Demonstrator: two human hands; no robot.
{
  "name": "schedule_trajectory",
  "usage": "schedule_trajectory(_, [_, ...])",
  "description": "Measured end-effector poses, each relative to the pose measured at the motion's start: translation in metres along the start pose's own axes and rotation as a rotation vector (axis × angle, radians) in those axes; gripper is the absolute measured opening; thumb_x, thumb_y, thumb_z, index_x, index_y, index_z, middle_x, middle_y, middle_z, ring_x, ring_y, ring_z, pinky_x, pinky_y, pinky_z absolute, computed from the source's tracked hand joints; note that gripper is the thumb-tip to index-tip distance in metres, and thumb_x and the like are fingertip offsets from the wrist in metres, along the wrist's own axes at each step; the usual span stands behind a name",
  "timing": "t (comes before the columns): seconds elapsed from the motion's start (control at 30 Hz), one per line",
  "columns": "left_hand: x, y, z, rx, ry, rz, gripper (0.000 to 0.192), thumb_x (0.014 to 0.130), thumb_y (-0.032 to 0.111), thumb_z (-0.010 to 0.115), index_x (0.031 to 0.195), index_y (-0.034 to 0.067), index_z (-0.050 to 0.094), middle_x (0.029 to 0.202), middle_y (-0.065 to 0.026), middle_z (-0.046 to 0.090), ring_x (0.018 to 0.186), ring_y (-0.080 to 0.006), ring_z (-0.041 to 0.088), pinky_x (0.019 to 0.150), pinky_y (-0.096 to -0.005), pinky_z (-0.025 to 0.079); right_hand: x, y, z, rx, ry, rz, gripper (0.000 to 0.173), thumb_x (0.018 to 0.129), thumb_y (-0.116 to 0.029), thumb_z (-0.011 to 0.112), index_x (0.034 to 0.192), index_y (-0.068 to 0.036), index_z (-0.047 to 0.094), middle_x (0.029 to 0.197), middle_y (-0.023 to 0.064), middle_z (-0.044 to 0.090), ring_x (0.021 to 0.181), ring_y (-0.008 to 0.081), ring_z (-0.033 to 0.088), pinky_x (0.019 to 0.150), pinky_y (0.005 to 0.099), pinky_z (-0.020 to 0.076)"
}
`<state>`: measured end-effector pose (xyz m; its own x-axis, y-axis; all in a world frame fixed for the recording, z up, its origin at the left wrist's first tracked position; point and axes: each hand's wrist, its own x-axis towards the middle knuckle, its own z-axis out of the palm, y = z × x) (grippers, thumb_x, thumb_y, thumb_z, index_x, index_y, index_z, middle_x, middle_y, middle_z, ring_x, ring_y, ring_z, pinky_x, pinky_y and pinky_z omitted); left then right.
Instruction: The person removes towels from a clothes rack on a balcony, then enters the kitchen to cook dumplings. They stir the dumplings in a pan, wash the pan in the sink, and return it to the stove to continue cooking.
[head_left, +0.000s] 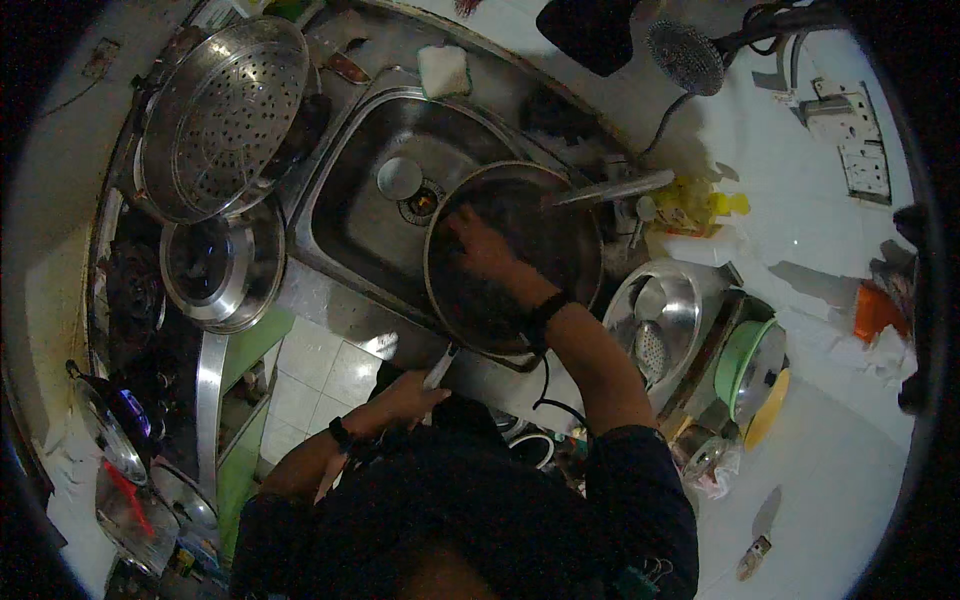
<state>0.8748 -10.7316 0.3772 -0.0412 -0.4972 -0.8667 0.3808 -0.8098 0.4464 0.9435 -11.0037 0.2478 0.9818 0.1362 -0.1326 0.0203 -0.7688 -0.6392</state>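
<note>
A large dark round pan (525, 202) rests over the right part of the steel sink (352, 202). Its handle (441, 367) points towards me, and my left hand (416, 394) is closed round it. Inside the pan, my right hand (480, 244) reaches down to the dark inner surface; whether anything is under its fingers cannot be told. The metal faucet spout (619, 187) extends over the pan's far right side. A small round metal piece (400, 178) lies in the sink beside the drain (421, 204). A pale sponge (444, 72) sits on the sink's far rim.
At left, a perforated steel steamer pot (232, 120) and a steel lid or basin (225, 274) stand by the stove. To the right are a steel bowl (686, 300) with a slotted ladle (651, 351), a green-rimmed container (739, 360) and a yellow bottle (686, 206).
</note>
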Motion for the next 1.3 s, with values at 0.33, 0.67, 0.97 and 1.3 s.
schedule_trajectory(0.33, [-0.004, -0.004, 0.001, -0.123, 0.002, 0.059, 0.036, 0.095, 0.031, 0.064, 0.094, -0.004, 0.053, 0.057, -0.0083, 0.055, 0.042, -0.0180, 0.054, 0.039, -0.0321, 0.043, -0.118, 0.000, -0.046, 0.006, -0.398, 0.249, 0.040, 0.081, -0.004, 0.063, 0.119, -0.013, 0.058, 0.129, 0.0211, 0.050, 0.111, 0.0423, 0.059, 0.088, 0.0513, 0.0503])
schedule_trajectory(0.67, [-0.004, 0.002, 0.002, -0.090, 0.017, 0.009, 0.038, 0.094, 0.031, 0.066, 0.098, -0.005, 0.052, 0.058, -0.0077, 0.053, 0.041, -0.0172, 0.052, 0.038, -0.0319, 0.043, -0.065, -0.001, -0.003, -0.035, -0.186, 0.208, 0.041, 0.087, -0.012, 0.061, 0.128, -0.012, 0.056, 0.137, 0.0229, 0.048, 0.113, 0.0447, 0.058, 0.094, 0.0515, 0.0498])
schedule_trajectory(0.97, [-0.006, 0.008, 0.003, -0.067, 0.081, -0.011, 0.035, 0.094, 0.030, 0.066, 0.097, -0.003, 0.053, 0.060, -0.0079, 0.053, 0.042, -0.0170, 0.051, 0.037, -0.0326, 0.043, -0.035, 0.026, -0.010, -0.141, -0.046, 0.163, 0.048, 0.088, -0.016, 0.061, 0.134, -0.004, 0.050, 0.134, 0.0255, 0.051, 0.117, 0.0426, 0.056, 0.094, 0.0498, 0.0504])
schedule_trajectory(1.3, [0.001, -0.006, 0.003, -0.140, -0.003, -0.012, 0.035, 0.093, 0.032, 0.067, 0.093, 0.000, 0.052, 0.061, -0.0055, 0.051, 0.042, -0.0162, 0.050, 0.036, -0.0321, 0.043, -0.130, -0.022, 0.001, 0.212, -0.393, 0.407, 0.049, 0.088, -0.022, 0.063, 0.134, -0.007, 0.052, 0.127, 0.0252, 0.057, 0.117, 0.0410, 0.056, 0.099, 0.0480, 0.0464])
